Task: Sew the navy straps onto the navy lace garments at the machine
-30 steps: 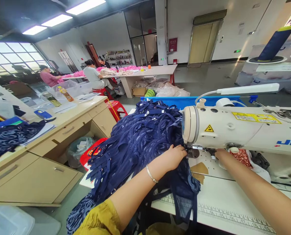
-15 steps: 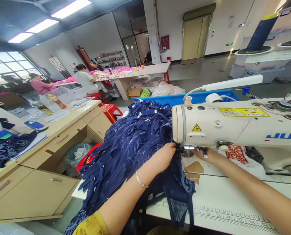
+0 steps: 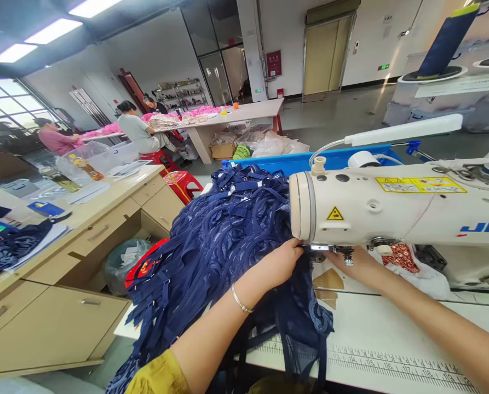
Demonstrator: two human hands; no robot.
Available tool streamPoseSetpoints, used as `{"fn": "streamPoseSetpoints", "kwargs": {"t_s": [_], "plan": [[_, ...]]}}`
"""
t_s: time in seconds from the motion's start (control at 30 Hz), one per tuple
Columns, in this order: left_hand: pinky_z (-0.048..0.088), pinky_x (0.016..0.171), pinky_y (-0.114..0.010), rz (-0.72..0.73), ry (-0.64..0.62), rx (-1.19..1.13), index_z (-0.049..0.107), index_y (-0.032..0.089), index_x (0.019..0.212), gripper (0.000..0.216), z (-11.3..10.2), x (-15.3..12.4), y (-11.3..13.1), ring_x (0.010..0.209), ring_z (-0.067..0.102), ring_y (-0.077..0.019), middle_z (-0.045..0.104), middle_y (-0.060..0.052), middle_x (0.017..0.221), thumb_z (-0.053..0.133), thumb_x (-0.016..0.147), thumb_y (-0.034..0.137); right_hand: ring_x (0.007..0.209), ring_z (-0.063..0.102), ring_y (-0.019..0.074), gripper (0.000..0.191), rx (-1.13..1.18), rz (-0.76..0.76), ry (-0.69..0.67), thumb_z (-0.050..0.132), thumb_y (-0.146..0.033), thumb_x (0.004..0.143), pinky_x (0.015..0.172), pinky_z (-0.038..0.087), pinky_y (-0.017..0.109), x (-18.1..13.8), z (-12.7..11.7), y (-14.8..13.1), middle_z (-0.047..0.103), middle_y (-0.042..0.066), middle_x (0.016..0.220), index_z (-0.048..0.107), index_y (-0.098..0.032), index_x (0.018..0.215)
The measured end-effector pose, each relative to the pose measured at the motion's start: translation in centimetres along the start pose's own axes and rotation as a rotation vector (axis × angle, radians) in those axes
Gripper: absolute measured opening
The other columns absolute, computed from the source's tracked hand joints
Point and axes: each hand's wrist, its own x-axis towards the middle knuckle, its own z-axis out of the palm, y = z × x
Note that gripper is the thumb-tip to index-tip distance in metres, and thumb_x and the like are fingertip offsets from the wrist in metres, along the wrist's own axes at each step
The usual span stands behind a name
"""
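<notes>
Left hand (image 3: 283, 261): our fingers are pinching the navy fabric (image 3: 223, 241) at frame center.
Right hand (image 3: 353, 264): resting flat under the sewing machine (image 3: 375, 210), fingers hidden; we cannot tell.

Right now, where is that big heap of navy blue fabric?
The navy fabric heap lies left of the sewing machine, spilling off the table's left edge, with the left hand resting on it.

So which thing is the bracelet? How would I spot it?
Find the big cream sewing machine on the white table. In front of its needle end, the left hand rests on a heap of navy blue fabric. The bracelet is the thin silver ring around that wrist, the only shiny metal band on either arm.
</notes>
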Motion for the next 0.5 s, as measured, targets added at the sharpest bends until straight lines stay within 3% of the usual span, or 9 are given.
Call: {"fn": "streamPoseSetpoints", "kwargs": {"t_s": [0.13, 0.23, 0.3, 0.4, 0.5], "plan": [[0.043, 0.115, -0.033, 0.046, 0.057, -0.002, 0.062, 0.013, 0.130, 0.045, 0.3, -0.5, -0.2, 0.136, 0.052, -0.0206, 0.056, -0.013, 0.146, 0.037, 0.094, 0.001, 0.125, 0.057, 0.0374, 0.039, -0.088, -0.046, -0.036, 0.057, -0.053, 0.090, 0.112, 0.041, 0.057, -1.3, 0.9, -2.0, 0.071, 0.013, 0.118, 0.074, -0.026, 0.112], [0.038, 0.118, -0.045, 0.006, 0.082, 0.134, 0.062, 0.015, 0.132, 0.041, 0.1, -1.0, 0.3, 0.137, 0.048, -0.0273, 0.058, -0.012, 0.146, 0.043, 0.096, 0.008, 0.130, 0.054, 0.0354, 0.038, -0.140, -0.088, -0.065, 0.049, -0.048, 0.092, 0.118, 0.033, 0.059, -1.4, 1.5, -3.0, 0.070, 0.010, 0.127, 0.074, -0.027, 0.113], [0.040, 0.114, -0.049, -0.055, 0.062, 0.214, 0.061, 0.017, 0.135, 0.042, -0.2, -1.3, 0.8, 0.134, 0.049, -0.0314, 0.057, -0.011, 0.148, 0.046, 0.096, 0.012, 0.131, 0.054, 0.0344, 0.036, -0.205, -0.113, -0.080, 0.047, -0.044, 0.094, 0.117, 0.034, 0.059, -1.3, 1.8, -3.1, 0.069, 0.009, 0.130, 0.074, -0.029, 0.111], [0.039, 0.116, -0.042, -0.034, -0.002, 0.273, 0.058, 0.011, 0.138, 0.047, -0.8, -1.5, 1.2, 0.132, 0.049, -0.0296, 0.056, -0.014, 0.148, 0.045, 0.093, 0.007, 0.124, 0.059, 0.0339, 0.036, -0.362, -0.176, -0.054, 0.045, -0.039, 0.098, 0.112, 0.041, 0.059, -1.4, 2.0, -2.5, 0.069, 0.011, 0.129, 0.074, -0.027, 0.115], [0.038, 0.117, -0.035, 0.004, -0.007, 0.299, 0.056, 0.007, 0.138, 0.048, -1.1, -1.5, 1.0, 0.133, 0.049, -0.0267, 0.056, -0.016, 0.146, 0.043, 0.093, 0.003, 0.109, 0.068, 0.0303, 0.034, -0.557, -0.402, -0.002, 0.044, -0.025, 0.099, 0.100, 0.052, 0.053, -1.7, 2.1, -1.3, 0.071, 0.012, 0.124, 0.072, -0.025, 0.118]]}}
